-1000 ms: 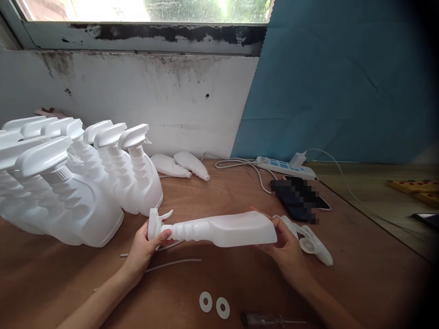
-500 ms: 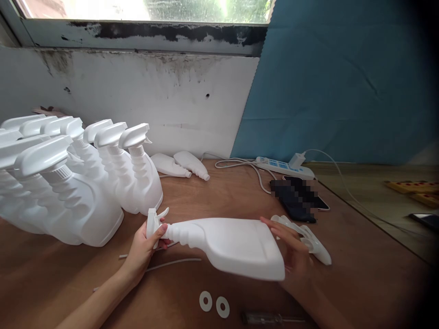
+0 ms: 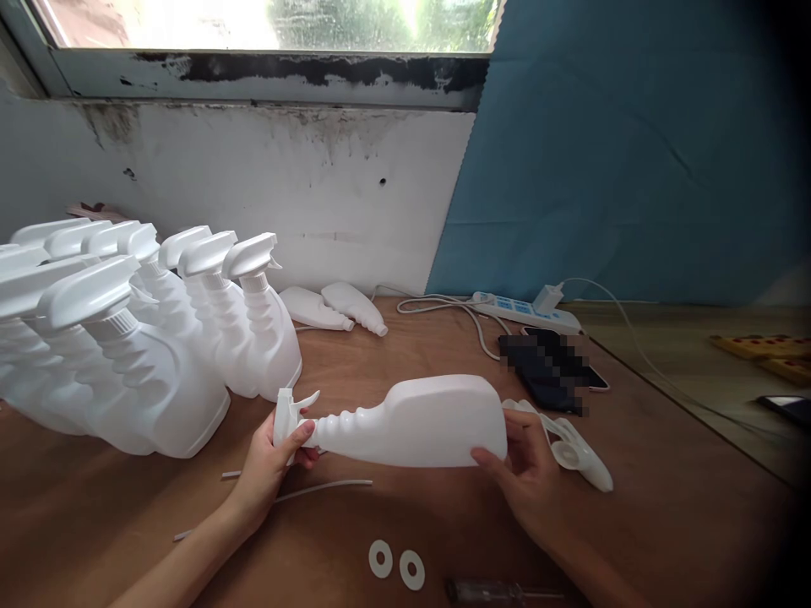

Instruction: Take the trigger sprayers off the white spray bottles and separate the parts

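There are one held bottle (image 3: 437, 422), two bottles (image 3: 352, 306) behind, two rings (image 3: 372, 560).

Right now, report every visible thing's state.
Held bottle: sideways
Spray head: at its neck
Left hand: clasping spray head
Right hand: gripping bottle's base end
Standing bottles: upright, heads on
Wall-side bottles: lying down, necks bare
White rings: lying flat
Tubes: lying down
White plastic parts: lying down
Charger: plugged into power strip
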Demonstrator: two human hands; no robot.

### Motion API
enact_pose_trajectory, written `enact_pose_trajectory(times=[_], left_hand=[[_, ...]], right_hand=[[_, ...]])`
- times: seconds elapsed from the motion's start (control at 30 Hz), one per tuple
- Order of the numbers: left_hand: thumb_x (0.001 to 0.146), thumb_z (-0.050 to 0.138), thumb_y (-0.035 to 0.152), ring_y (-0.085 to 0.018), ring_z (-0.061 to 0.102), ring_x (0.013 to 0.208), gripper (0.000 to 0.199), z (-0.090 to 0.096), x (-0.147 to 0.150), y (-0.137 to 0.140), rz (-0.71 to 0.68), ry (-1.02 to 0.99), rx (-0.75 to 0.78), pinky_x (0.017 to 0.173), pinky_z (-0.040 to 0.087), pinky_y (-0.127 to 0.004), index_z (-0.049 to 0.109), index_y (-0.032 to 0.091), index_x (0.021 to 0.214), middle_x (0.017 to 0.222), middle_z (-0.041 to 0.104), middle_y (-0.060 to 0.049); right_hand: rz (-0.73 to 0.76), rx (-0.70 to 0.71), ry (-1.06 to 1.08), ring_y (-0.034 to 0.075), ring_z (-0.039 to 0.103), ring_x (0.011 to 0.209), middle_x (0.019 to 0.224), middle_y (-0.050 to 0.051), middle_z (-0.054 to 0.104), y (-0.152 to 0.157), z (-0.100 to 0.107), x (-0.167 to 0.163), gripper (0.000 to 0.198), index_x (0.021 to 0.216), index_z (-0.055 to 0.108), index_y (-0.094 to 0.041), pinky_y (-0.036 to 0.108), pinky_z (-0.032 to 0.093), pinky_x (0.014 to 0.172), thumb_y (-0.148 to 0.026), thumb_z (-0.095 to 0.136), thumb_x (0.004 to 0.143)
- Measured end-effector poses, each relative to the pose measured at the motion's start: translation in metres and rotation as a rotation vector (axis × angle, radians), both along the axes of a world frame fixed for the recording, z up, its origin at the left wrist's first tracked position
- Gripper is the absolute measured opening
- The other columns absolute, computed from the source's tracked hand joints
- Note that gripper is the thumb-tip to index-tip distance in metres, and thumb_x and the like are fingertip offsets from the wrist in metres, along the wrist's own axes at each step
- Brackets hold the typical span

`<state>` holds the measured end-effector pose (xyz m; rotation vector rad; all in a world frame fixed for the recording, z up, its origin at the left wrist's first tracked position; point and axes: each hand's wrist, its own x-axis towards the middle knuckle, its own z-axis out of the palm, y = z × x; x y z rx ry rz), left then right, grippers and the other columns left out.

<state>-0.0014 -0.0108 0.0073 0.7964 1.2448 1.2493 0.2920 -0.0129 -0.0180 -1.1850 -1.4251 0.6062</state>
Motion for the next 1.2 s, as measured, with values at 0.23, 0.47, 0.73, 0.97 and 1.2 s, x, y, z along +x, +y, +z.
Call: enact_pose_trajectory(times=[0.23, 0.47, 0.73, 0.97, 1.2], left_hand=[[0.057, 0.075, 0.040, -0.008, 0.052, 0.045, 0.054, 0.001, -0.001, 0.002, 0.084, -0.039, 0.002, 0.042, 0.043, -0.018, 0.050, 0.012, 0.095, 0.059, 0.056, 0.005], [0.056, 0.076, 0.041, -0.008, 0.052, 0.048, 0.056, 0.000, 0.000, 0.002, 0.080, -0.075, -0.023, 0.044, 0.044, -0.018, 0.050, 0.012, 0.095, 0.062, 0.057, 0.003], [0.055, 0.076, 0.041, -0.009, 0.051, 0.046, 0.060, -0.001, -0.001, 0.001, 0.115, 0.008, 0.075, 0.043, 0.042, -0.018, 0.049, 0.011, 0.099, 0.057, 0.056, 0.004], [0.059, 0.074, 0.039, -0.010, 0.051, 0.048, 0.055, 0.001, 0.002, -0.002, 0.055, 0.061, 0.099, 0.044, 0.042, -0.019, 0.048, 0.012, 0.100, 0.055, 0.058, 0.003], [0.056, 0.076, 0.038, -0.010, 0.054, 0.051, 0.050, 0.000, 0.002, -0.003, 0.072, 0.063, 0.113, 0.047, 0.046, -0.020, 0.051, 0.013, 0.092, 0.062, 0.060, 0.002]], right_hand=[[0.138, 0.097, 0.022, 0.025, 0.046, 0.118, 0.126, 0.005, 0.051, -0.004, 0.005, -0.008, 0.048, 0.113, 0.043, -0.031, 0.043, 0.044, 0.092, -0.021, 0.066, 0.072], [0.247, 0.457, -0.103, 0.028, 0.047, 0.117, 0.130, -0.003, 0.046, -0.002, 0.006, -0.005, 0.039, 0.094, 0.042, -0.037, 0.048, 0.049, 0.084, -0.008, 0.057, 0.074], [0.149, 0.210, -0.241, 0.026, 0.051, 0.111, 0.125, 0.009, 0.051, 0.002, -0.007, 0.007, 0.053, 0.125, 0.037, -0.027, 0.043, 0.046, 0.090, -0.018, 0.059, 0.077], [-0.038, 0.033, -0.256, 0.021, 0.060, 0.085, 0.094, 0.005, 0.061, 0.006, -0.005, 0.009, 0.040, 0.112, 0.049, -0.023, 0.031, 0.051, 0.070, -0.038, 0.061, 0.077], [0.010, -0.033, -0.119, 0.019, 0.060, 0.084, 0.096, 0.006, 0.060, 0.003, 0.004, 0.000, 0.052, 0.122, 0.041, -0.024, 0.031, 0.052, 0.071, -0.038, 0.061, 0.076]])
